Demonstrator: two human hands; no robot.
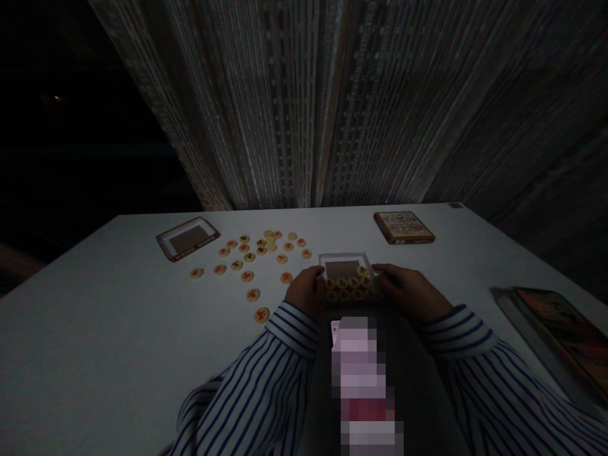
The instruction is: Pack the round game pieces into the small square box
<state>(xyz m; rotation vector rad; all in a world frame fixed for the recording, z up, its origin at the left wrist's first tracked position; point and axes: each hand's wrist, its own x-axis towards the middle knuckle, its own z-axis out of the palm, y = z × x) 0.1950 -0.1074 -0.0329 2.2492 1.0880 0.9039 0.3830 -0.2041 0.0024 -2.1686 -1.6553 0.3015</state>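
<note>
Between my hands is a shallow open box [344,258], tilted toward me. Round Chinese chess pieces [352,283] with dark characters lie in rows in its near part, and one more sits higher at the right. My left hand [306,291] grips the box's left side with curled fingers. On the opposite side, my right hand [411,291] holds the right edge, thumb and fingers closed on it. Left of the box, loose Chinese chess pieces [247,276] are scattered on the white table, many with red characters, some dark, a few blank side up.
An empty box tray [189,239] lies at the back left of the table [118,329]. A closed printed box [403,227] rests at the back right. A dark flat object with a colourful surface [565,329] lies at the right edge. Below my hands a lit screen is blurred out.
</note>
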